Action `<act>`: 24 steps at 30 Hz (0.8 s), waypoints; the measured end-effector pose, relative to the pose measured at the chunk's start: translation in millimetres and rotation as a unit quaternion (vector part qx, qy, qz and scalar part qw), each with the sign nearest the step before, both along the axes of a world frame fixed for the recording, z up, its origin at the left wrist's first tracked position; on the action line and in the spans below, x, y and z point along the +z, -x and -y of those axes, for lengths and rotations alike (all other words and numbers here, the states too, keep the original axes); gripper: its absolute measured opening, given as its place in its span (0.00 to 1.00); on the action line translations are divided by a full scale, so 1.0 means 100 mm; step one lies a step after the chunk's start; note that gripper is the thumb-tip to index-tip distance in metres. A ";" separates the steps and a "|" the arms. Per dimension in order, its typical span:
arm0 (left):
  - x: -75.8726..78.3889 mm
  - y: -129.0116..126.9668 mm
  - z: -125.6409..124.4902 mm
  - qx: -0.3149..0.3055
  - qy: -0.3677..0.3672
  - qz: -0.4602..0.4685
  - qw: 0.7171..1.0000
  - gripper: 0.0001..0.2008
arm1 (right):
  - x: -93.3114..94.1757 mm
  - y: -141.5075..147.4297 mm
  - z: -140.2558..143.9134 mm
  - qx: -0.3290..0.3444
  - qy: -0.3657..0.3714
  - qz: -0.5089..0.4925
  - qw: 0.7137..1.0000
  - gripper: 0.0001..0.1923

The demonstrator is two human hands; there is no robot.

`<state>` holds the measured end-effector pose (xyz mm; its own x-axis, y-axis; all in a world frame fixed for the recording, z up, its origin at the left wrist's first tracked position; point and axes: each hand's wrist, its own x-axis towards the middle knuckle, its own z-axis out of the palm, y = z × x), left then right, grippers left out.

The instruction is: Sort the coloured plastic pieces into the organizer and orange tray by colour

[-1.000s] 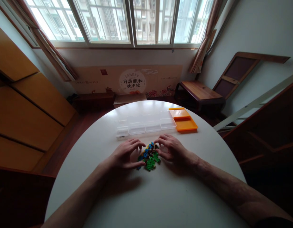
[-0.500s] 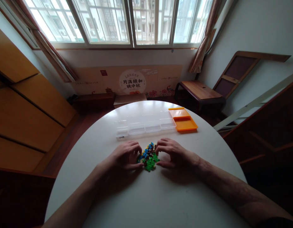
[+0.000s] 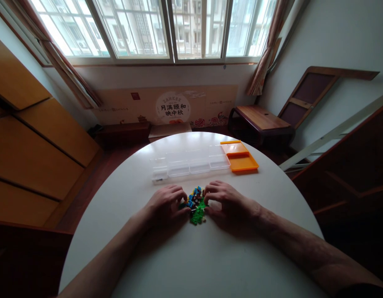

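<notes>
A loose pile of small plastic building bricks [image 3: 197,207], green, blue, yellow and brown, lay just below the center of the frame on the round white table [image 3: 191,260]. The person's left hand [image 3: 167,202] and right hand [image 3: 225,200] flanked it, apparently so the 2 curved hands walled in pieces that could scatter. On each, the fingers were bent and the thumb stood a little apart from them at the pile's edge; whether either pinched a brick could not be told, since the hands hid its flanks. Above the pile stood 1 small clear box [image 3: 160,174] and 3 larger clear boxes [image 3: 200,167]. An orange box [image 3: 245,162] lay open right of center, perhaps set there to leave room for both hands.
</notes>
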<state>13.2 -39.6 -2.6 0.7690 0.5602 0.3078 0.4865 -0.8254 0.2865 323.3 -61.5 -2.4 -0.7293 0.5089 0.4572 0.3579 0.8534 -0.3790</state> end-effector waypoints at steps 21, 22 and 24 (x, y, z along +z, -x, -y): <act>0.15 -0.02 0.03 -0.041 0.028 0.035 0.998 0.05 | -0.19 -1.02 -0.64 -0.442 -0.005 -0.082 0.894 0.09; 0.14 -0.02 0.03 -0.040 0.030 0.034 0.998 0.05 | -0.22 -1.06 -0.67 -0.457 -0.002 -0.070 0.887 0.10; 0.13 -0.02 0.03 -0.039 0.031 0.032 0.998 0.04 | -0.27 -1.10 -0.69 -0.475 -0.001 -0.046 0.879 0.11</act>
